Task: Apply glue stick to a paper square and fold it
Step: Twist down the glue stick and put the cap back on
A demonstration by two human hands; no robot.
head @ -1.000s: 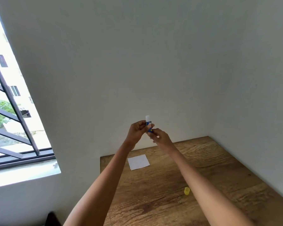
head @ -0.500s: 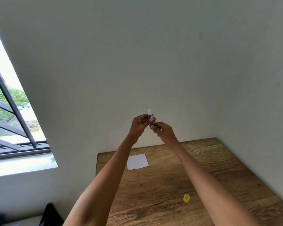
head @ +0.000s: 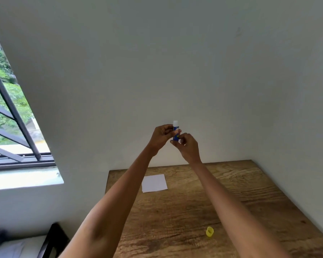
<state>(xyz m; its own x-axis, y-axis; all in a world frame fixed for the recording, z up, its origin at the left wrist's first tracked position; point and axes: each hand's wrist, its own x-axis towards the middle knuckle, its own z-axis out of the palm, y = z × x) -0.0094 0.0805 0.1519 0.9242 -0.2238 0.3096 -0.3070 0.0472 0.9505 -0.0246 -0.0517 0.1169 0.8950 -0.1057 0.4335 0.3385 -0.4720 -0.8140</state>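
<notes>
Above the wooden tabletop (head: 175,211), both hands are gripping the upright glue stick (head: 175,131) (white tip exposed): left hand (head: 161,135) w/ fingers round its body, right hand (head: 187,146) pinching its base. White paper square (head: 154,183) is lying flat below; yellow cap (head: 209,232) nearer the front.

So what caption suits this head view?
Both hands hold an uncapped glue stick above a paper square on the table.

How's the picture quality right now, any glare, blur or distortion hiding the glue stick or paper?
Head view: daylight from the window blows out the sill; wide-angle bend curves the wall lines; glue stick, small, label unreadable, held by left hand and right hand; paper evenly lit, no glare.
</notes>
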